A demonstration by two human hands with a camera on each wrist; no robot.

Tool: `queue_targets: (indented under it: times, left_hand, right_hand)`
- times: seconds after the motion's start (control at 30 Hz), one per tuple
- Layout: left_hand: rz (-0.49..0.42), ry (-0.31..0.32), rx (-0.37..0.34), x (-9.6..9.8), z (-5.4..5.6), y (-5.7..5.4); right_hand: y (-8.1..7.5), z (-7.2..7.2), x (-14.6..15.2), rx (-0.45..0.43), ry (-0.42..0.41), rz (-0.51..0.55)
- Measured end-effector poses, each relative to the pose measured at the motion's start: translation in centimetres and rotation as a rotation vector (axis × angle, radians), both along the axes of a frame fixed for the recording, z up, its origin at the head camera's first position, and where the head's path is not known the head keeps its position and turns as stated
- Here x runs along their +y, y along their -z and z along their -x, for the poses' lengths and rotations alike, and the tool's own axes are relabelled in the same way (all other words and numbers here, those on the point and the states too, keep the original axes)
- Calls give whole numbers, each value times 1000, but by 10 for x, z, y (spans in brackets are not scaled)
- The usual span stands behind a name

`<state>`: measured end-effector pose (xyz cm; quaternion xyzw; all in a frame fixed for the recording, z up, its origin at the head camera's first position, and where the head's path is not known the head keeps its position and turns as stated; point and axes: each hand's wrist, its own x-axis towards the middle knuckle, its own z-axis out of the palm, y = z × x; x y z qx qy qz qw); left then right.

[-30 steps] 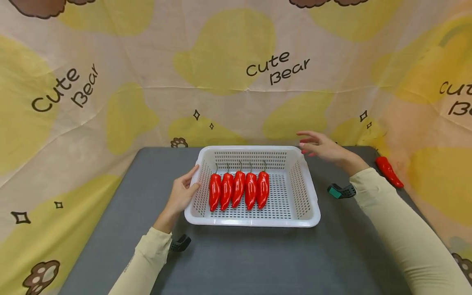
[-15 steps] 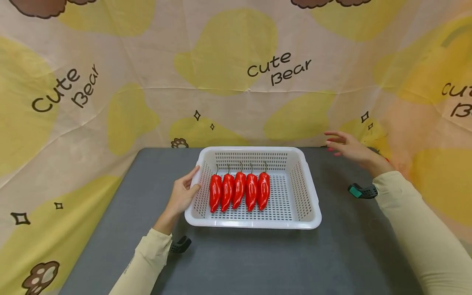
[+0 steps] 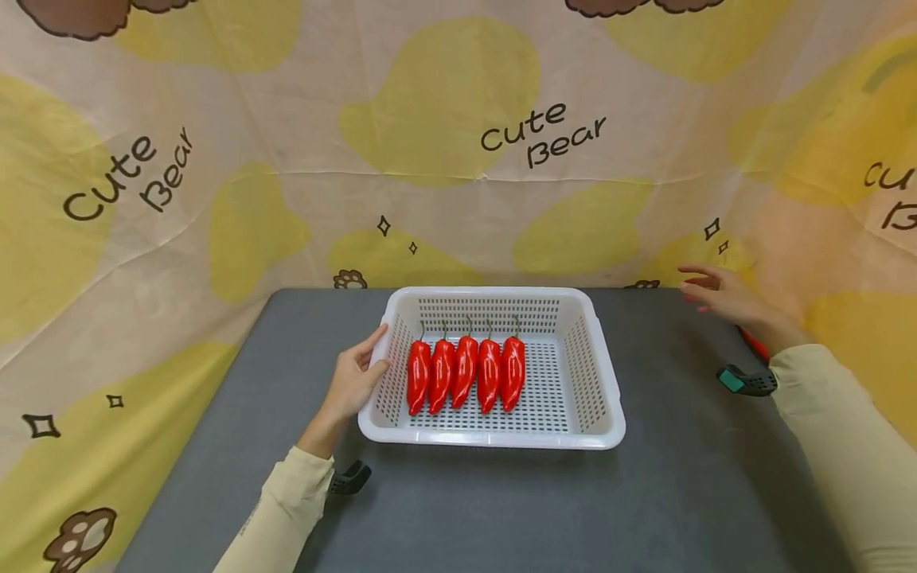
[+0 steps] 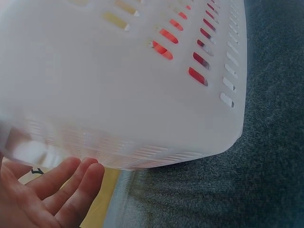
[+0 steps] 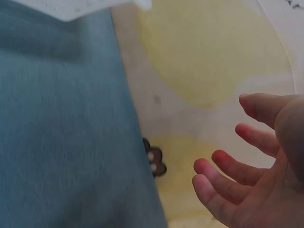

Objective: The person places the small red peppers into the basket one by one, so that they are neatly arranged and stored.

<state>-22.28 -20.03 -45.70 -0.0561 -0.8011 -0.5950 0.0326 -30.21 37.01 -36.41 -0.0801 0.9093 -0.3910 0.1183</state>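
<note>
A white plastic basket (image 3: 491,435) with slotted walls stands in the middle of the table. Several glossy red chili peppers (image 3: 466,372) lie side by side in its left and middle part, stems toward the far wall. My left hand (image 3: 353,378) grips the basket's left rim; in the left wrist view its fingers (image 4: 78,190) are at the outer wall. Over the table's far right corner, my right hand (image 3: 727,301) is in the air, fingers loosely bent and nothing in them. Another red pepper (image 3: 754,344) lies at the right table edge, mostly hidden behind the right wrist.
The dark grey table (image 3: 494,509) ends at a cloth backdrop (image 3: 437,95) with yellow patches and bear lettering. Black wrist straps (image 3: 748,381) show below both forearms.
My right hand has moved right, from the basket's far right corner to the table's far right corner, covering most of the loose pepper. The left hand and basket have stayed put.
</note>
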Motion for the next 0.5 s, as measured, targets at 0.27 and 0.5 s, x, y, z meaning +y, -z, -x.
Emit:
queue_targets:
  times: [0.27, 0.5]
  left_hand:
    - [-1, -2, 16, 0, -1, 0]
    - [-4, -7, 27, -2, -1, 0]
  right_hand:
    - [5, -9, 25, -40, 25, -88]
    - [10, -14, 41, -64, 57, -101]
